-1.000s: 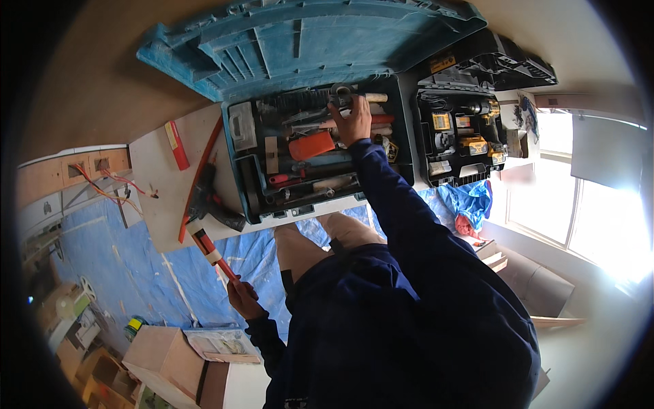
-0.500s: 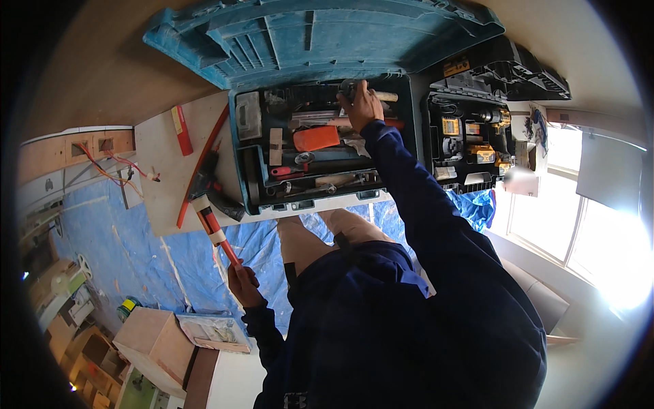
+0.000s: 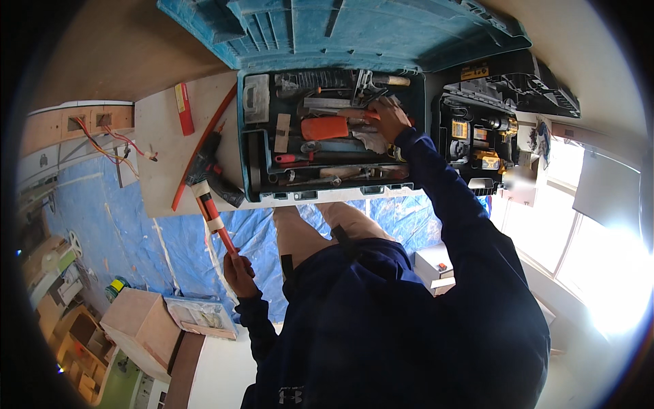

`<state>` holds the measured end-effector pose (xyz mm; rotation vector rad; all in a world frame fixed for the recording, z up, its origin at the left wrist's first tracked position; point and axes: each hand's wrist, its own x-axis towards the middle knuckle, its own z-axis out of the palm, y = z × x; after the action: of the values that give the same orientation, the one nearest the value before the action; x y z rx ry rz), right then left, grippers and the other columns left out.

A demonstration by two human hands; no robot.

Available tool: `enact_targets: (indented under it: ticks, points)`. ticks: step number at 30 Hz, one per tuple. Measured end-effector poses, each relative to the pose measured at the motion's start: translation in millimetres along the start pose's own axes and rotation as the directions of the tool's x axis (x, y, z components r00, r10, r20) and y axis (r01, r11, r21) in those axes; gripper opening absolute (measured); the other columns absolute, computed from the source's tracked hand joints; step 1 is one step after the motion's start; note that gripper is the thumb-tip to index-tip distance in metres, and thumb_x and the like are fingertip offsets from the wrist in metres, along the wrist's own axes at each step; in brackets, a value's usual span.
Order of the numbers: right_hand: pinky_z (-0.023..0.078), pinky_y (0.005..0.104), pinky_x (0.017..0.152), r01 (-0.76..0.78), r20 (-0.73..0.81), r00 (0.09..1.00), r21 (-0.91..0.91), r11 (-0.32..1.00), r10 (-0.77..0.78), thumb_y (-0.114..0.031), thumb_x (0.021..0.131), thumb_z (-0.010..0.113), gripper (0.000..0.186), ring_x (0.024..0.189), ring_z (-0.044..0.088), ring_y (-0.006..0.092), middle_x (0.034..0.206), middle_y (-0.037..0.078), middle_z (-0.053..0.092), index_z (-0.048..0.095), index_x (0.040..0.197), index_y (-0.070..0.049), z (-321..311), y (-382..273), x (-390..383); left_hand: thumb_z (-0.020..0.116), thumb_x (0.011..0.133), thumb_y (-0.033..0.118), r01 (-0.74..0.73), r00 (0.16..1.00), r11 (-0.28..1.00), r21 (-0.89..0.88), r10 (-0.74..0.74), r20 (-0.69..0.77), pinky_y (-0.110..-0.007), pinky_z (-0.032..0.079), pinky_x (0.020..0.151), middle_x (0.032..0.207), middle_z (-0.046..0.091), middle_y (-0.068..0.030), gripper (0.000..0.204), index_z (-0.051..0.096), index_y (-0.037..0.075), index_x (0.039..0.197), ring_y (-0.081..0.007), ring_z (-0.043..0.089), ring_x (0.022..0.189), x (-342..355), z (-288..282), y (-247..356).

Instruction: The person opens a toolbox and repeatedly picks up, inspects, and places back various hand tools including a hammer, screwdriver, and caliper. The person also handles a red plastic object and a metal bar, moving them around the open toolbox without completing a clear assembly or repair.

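Note:
My left hand (image 3: 238,274) is closed around the lower end of a long red tool with pale and dark bands (image 3: 216,223); its exact kind is unclear. The upper end reaches the bench edge, beside a black and red cordless drill (image 3: 212,170). Inside the open teal toolbox (image 3: 246,146), my right hand (image 3: 390,117) rests among hand tools with its fingers bent, by a tool with an orange handle (image 3: 361,114). What the fingers grip is hidden. Just beyond them lies a grey metal tool (image 3: 364,88). An orange block-shaped tool (image 3: 325,128) sits to their left.
A black case (image 3: 470,178) with yellow power tools stands open to the right. On the bench (image 3: 160,163) lie a red strip (image 3: 204,146) and a red and yellow box (image 3: 184,109). Loose wires (image 3: 112,146) hang from the left wall. Blue sheeting (image 3: 122,225) covers the floor.
My right hand has shifted right and slightly nearer within the toolbox, away from the grey metal tool, which now shows. My left hand keeps hold of the red tool. The view has shifted slightly.

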<state>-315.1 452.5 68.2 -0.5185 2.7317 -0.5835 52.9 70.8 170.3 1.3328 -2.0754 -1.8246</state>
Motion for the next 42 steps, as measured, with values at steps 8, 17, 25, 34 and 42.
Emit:
enact_targets:
  ticks: [8,17,25,34,42]
  points:
    - [0.045,0.0486,0.097,0.248,-0.079,0.958,-0.244,0.937,-0.274,-0.019,0.087,0.068,0.027,0.118,0.053,0.0345,0.125,0.015,0.056,0.066,0.112,-0.009,7.1,-31.9,-40.2,0.049,0.105,0.034,-0.046,0.990,0.980,0.194,0.071,-0.122,-0.025,0.039,0.049,0.073,0.055,-0.0044,0.037,0.062,0.000,0.109,-0.0098,0.049,0.056,57.1,8.1,-30.6]
    - [0.047,0.0468,0.097,0.146,-0.012,0.988,-0.216,0.965,-0.152,-0.013,0.089,0.061,0.035,0.119,0.056,0.0322,0.125,0.011,0.057,0.060,0.124,-0.012,23.7,-38.7,-34.6,0.064,0.095,0.015,-0.420,0.793,0.630,0.654,0.605,-0.073,-0.039,0.050,0.071,0.101,0.059,-0.0164,0.036,0.056,0.005,0.129,-0.0303,0.061,0.085,189.7,26.5,-26.3]
    - [0.053,0.0448,0.088,0.305,-0.207,0.934,0.034,0.952,-0.292,-0.019,0.089,0.067,0.036,0.104,0.063,0.0321,0.110,0.010,0.060,0.059,0.124,-0.011,-15.6,-43.1,-58.7,0.064,0.095,0.019,-0.275,0.771,0.274,0.921,0.636,0.041,-0.041,0.053,0.082,0.116,0.059,-0.0195,0.042,0.053,0.006,0.134,-0.0323,0.063,0.097,204.2,27.2,-10.5]
    - [0.057,0.0405,0.061,0.307,-0.266,0.920,0.038,0.951,-0.286,-0.023,0.090,0.071,0.036,0.075,0.067,0.0287,0.100,0.009,0.060,0.062,0.123,-0.010,-64.5,-136.0,-84.1,0.061,0.099,0.030,-0.120,0.868,0.843,-0.524,0.346,0.358,-0.046,0.047,0.103,0.132,0.056,-0.0179,0.058,0.041,0.000,0.145,-0.0274,0.058,0.121,82.4,212.1,158.0]
    - [0.054,0.0457,0.074,-0.041,-0.096,0.991,0.414,0.909,0.088,-0.016,0.090,0.068,0.036,0.089,0.066,0.0414,0.105,0.019,0.066,0.060,0.122,-0.004,-59.9,-199.3,-136.2,0.044,0.104,0.042,0.389,0.773,0.386,-0.837,0.358,0.524,-0.041,0.049,0.077,0.098,0.062,-0.0099,0.038,0.057,0.007,0.114,-0.0259,0.058,0.078,127.4,221.5,156.6]
